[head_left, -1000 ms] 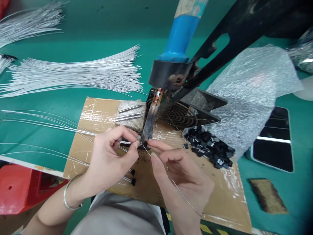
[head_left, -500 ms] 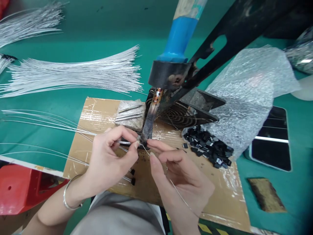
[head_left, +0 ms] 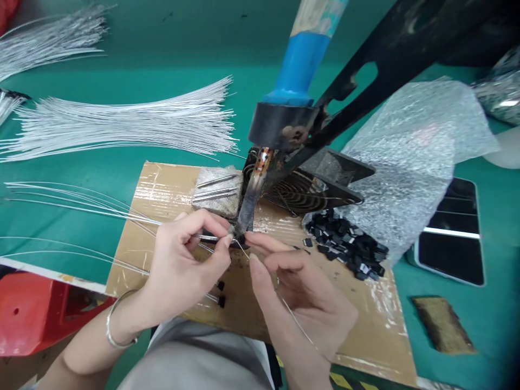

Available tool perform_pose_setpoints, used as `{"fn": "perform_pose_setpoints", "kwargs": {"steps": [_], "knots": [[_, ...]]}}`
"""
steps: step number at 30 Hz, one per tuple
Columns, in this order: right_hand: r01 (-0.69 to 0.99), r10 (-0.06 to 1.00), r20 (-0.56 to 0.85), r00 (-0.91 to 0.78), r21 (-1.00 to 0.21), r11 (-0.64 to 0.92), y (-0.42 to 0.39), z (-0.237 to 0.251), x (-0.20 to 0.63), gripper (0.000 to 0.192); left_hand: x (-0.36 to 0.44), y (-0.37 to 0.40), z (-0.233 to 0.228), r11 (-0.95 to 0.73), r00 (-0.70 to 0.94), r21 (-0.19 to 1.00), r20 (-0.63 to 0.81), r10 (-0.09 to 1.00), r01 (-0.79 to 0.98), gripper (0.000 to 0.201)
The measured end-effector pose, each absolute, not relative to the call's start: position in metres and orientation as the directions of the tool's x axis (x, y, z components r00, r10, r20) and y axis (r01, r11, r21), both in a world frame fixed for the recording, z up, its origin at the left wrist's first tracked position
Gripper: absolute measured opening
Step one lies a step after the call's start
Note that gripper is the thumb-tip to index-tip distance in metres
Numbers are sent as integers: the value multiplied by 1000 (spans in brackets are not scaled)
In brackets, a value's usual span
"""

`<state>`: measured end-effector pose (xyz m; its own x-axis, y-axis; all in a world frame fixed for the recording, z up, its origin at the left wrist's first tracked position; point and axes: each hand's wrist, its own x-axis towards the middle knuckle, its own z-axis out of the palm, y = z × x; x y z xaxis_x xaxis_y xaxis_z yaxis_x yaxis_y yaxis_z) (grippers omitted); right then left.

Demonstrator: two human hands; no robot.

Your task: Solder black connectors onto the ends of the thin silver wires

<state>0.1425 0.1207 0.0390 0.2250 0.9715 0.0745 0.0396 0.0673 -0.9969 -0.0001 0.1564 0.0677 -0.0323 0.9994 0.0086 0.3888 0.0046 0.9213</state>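
My left hand [head_left: 182, 265] pinches a thin silver wire [head_left: 101, 211] whose end meets the tip of a fixed soldering iron [head_left: 248, 203]. The iron has a blue handle [head_left: 298, 67] and hangs from a black stand [head_left: 365, 70]. My right hand [head_left: 300, 292] pinches a strand of solder wire [head_left: 294, 319] and holds its end at the same tip. Both hands work over a taped cardboard sheet [head_left: 162, 189]. Two finished wires with small black ends [head_left: 219, 292] lie under my left hand.
Bundles of silver wires [head_left: 122, 119] fan out on the green table at left. A pile of small black parts [head_left: 349, 244] lies beside bubble wrap [head_left: 410, 157]. A fan grille [head_left: 300, 195], a sponge pad [head_left: 215, 192], a phone [head_left: 453, 238] and a red box [head_left: 36, 311] surround the cardboard.
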Motion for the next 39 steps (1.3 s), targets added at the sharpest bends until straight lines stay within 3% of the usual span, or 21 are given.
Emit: {"fn": "perform_pose_setpoints", "kwargs": {"steps": [22, 29, 39], "knots": [[153, 969, 180, 172, -976, 154, 123, 33, 148, 15, 0, 156, 69, 36, -41, 925, -22, 999, 379, 12], [125, 967, 120, 223, -988, 93, 121, 38, 144, 15, 0, 156, 69, 27, -35, 926, -15, 999, 377, 12], [163, 964, 171, 201, -977, 140, 122, 33, 146, 15, -1, 156, 68, 0, -25, 911, 12, 1000, 412, 11]]}}
